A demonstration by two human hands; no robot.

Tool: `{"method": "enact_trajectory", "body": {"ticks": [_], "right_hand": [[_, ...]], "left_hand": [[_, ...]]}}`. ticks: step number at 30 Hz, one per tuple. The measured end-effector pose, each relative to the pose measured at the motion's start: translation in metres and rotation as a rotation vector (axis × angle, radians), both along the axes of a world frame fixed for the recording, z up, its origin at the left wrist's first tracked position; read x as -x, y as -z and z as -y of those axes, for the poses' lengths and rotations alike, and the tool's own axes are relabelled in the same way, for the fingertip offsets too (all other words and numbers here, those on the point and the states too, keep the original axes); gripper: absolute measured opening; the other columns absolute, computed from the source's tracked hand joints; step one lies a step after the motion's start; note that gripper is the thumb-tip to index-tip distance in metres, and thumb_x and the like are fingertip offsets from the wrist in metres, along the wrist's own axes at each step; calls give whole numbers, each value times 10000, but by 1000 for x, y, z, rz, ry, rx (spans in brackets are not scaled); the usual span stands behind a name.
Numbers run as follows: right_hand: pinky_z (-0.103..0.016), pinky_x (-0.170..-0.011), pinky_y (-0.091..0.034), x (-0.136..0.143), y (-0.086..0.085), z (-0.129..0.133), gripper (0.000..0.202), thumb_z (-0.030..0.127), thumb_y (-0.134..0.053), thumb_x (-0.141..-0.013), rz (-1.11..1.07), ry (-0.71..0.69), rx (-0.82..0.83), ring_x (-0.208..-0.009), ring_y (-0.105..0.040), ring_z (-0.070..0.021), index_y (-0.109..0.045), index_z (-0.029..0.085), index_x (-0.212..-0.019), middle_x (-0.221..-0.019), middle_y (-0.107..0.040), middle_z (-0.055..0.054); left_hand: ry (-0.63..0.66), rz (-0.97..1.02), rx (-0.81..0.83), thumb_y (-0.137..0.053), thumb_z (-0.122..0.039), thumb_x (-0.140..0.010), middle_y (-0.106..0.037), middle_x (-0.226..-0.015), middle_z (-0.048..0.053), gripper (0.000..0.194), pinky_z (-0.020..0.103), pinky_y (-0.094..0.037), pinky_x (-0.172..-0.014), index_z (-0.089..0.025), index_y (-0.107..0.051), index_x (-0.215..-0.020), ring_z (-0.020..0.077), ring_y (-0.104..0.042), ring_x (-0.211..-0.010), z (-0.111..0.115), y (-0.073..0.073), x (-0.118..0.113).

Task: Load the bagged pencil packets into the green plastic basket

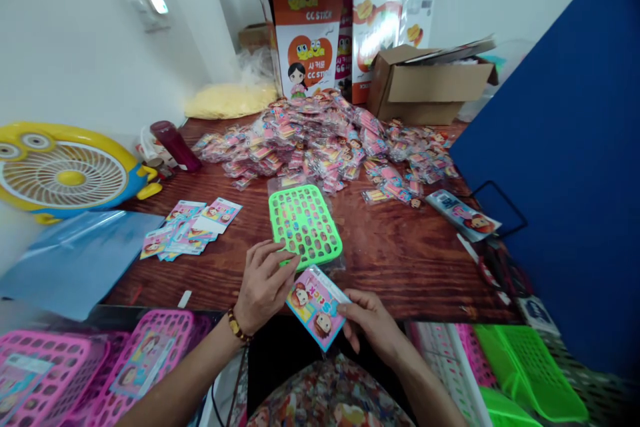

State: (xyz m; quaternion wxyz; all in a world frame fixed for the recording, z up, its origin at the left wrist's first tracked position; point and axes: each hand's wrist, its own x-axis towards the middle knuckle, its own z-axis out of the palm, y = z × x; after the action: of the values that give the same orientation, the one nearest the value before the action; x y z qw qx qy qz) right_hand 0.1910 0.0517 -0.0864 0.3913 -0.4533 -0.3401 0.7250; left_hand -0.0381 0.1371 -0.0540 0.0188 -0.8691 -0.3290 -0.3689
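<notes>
My right hand (373,323) pinches a pink and blue printed card (320,307) by its right corner, thumb on top. The card has cartoon faces and is tilted above the table's front edge. My left hand (265,280) lies at the near left edge of a bright green perforated plastic basket (305,223), its bent fingers apart and its fingertips close to the card's upper left corner. Clear plastic film shows around the basket's edges, and coloured shapes show through its holes.
Small plastic-wrapped packets (320,140) form a big heap behind the basket. Loose cards (187,230) and a blue plastic sheet (85,253) lie left, near a yellow fan (65,170). Scissors (493,277) lie right. Pink baskets (60,373) and green baskets (530,367) stand below the table.
</notes>
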Motion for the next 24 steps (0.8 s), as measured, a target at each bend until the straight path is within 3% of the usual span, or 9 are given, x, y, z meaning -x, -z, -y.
{"method": "enact_trajectory", "body": {"ticks": [7, 13, 17, 20, 22, 24], "right_hand": [[-160, -372, -380, 23, -3, -33, 401, 500, -748, -710, -75, 279, 14, -360, -478, -63, -532, 162, -730, -525, -586, 46], [-200, -432, -498, 34, -10, -32, 431, 484, -819, -643, -140, 483, 103, -442, -579, -108, -555, 164, -759, -581, -627, 20], [-290, -633, -593, 34, -8, -23, 450, 459, -813, -673, -218, 488, 49, -676, -682, -165, -615, 160, -944, -859, -710, -59], [-329, -663, -597, 32, -4, -7, 436, 490, -667, -824, 50, 449, -64, -728, -685, -184, -608, 168, -1112, -972, -700, -93], [-354, -780, -587, 32, -4, 4, 347, 431, -553, -911, 391, 351, -310, -857, -686, -205, -625, 190, -1150, -1061, -684, -112], [-371, -900, -549, 35, -6, 8, 353, 329, -480, -942, 700, 162, -590, -1046, -647, -230, -596, 214, -1255, -1290, -595, -129]], "left_hand": [[17, -8, -4, -591, -84, -845, -666, -1087, 51, 443, 491, -414, -972, -270, -569, -1246, 260, -514, -1148, 1, 2, 2], [-42, -20, -22, -575, -68, -844, -664, -983, 45, 480, 474, -430, -935, -284, -563, -1273, 247, -538, -1057, 2, 5, 6], [-28, -10, -8, -572, -75, -846, -660, -991, 40, 509, 481, -426, -946, -314, -550, -1294, 249, -539, -1066, 2, 6, 5], [-38, 5, 9, -570, -63, -846, -652, -1011, 44, 524, 483, -414, -955, -314, -544, -1305, 253, -522, -1094, 3, 7, 3], [-33, 21, 19, -574, -51, -845, -647, -1033, 48, 534, 484, -407, -955, -311, -538, -1310, 254, -507, -1113, 3, 7, 2], [-24, 43, 24, -577, -47, -848, -644, -1044, 50, 532, 485, -405, -954, -306, -535, -1310, 254, -496, -1126, 3, 7, 1]]}}
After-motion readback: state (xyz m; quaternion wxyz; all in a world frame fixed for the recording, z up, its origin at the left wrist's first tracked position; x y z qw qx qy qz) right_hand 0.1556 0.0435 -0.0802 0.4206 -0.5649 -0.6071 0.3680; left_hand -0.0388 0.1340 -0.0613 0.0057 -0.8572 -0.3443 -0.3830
